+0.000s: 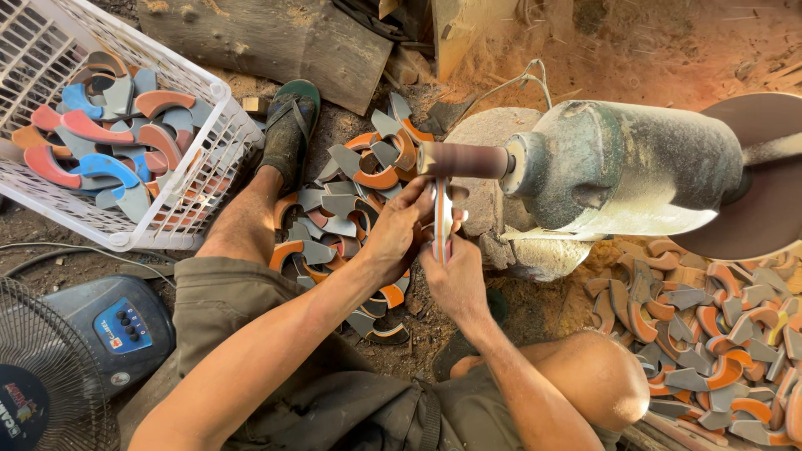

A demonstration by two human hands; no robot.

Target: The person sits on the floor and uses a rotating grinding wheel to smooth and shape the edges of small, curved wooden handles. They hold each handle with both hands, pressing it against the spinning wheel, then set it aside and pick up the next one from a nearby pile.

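Note:
Both my hands hold one curved, layered foam piece (442,219) on edge, pressed up against the brown sanding drum (464,160) of a dusty grey motor (622,169). My left hand (396,231) grips it from the left, my right hand (455,280) from below and behind. The piece shows orange, grey and blue layers. Under my hands lies a heap of similar crescent pieces (338,215) on the ground.
A white plastic basket (205,179) at the left holds several crescent pieces. Another heap of pieces (710,334) lies at the right. A brown sanding disc (764,175) sits at the motor's far end. A fan (50,376) stands at bottom left. My sandalled foot (290,125) rests near a log (267,38).

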